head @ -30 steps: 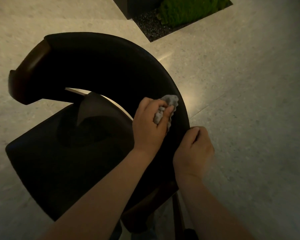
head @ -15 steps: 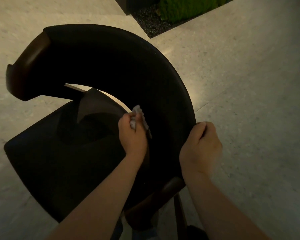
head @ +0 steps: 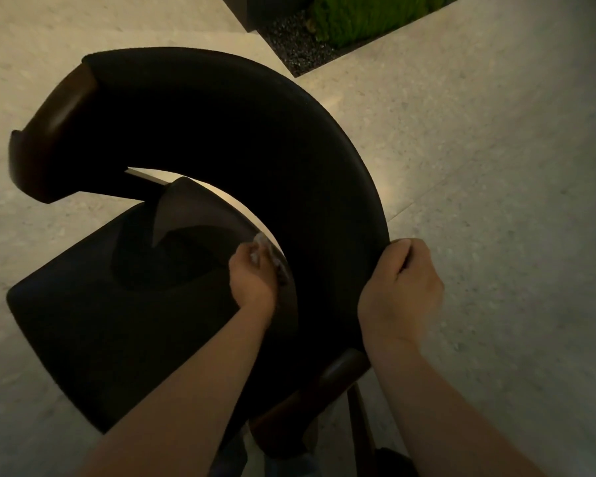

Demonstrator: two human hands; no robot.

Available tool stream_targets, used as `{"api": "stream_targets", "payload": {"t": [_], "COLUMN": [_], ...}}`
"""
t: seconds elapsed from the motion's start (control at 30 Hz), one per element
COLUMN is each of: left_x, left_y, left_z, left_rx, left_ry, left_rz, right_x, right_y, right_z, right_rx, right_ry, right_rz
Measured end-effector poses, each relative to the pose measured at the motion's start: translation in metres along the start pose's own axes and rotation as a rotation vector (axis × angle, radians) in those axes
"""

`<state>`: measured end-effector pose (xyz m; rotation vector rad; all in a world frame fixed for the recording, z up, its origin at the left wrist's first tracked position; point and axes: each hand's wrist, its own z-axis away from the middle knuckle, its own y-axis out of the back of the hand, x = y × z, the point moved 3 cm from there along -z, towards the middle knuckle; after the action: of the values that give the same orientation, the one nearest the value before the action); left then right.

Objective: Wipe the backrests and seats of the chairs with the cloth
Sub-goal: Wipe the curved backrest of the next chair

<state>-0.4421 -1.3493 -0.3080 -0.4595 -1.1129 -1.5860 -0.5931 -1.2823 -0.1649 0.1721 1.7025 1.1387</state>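
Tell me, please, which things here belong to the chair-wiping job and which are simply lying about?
Job: cloth, gripped by the left hand; chair backrest, its edge held by the right hand; chair seat.
Lying about: green planting bed; dark gravel; speckled floor.

Pale speckled floor [head: 496,166], dim warm light — green moss bed [head: 365,18] w/ dark gravel [head: 289,43] up top.

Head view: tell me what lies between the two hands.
In the head view, only the curved black backrest spans the stretch: the left hand holds the cloth at its inner edge, the right hand grips its outer edge.
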Motion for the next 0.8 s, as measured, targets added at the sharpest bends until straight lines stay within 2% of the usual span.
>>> {"api": "stream_targets", "payload": {"t": [0.23, 0.33, 0.4, 0.5, 0.7, 0.8], "left_x": [0.134, 0.172, 0.183, 0.178, 0.163, 0.157], "left_y": [0.017, 0.012, 0.003, -0.008, 0.003, 0.012], "left_z": [0.057, 0.072, 0.073, 0.066, 0.039, 0.042], "left_rx": [0.017, 0.022, 0.015, 0.022, 0.202, 0.217], "left_ry": [-0.692, -0.89, -0.958, -0.958, -0.627, -0.65], "left_rz": [0.14, 0.134, 0.011, -0.15, 0.047, 0.127], "right_x": [-0.001, -0.001, -0.002, -0.003, -0.005, -0.005], "right_y": [0.002, 0.001, 0.0, 0.0, 0.002, 0.001], "right_z": [0.001, 0.0, 0.0, 0.001, 0.002, 0.002], "right_rx": [0.037, 0.034, 0.037, 0.053, 0.084, 0.085], "right_ry": [0.012, 0.003, 0.01, 0.027, 0.033, 0.031], "right_rz": [0.033, 0.03, 0.03, 0.041, 0.077, 0.068]}}
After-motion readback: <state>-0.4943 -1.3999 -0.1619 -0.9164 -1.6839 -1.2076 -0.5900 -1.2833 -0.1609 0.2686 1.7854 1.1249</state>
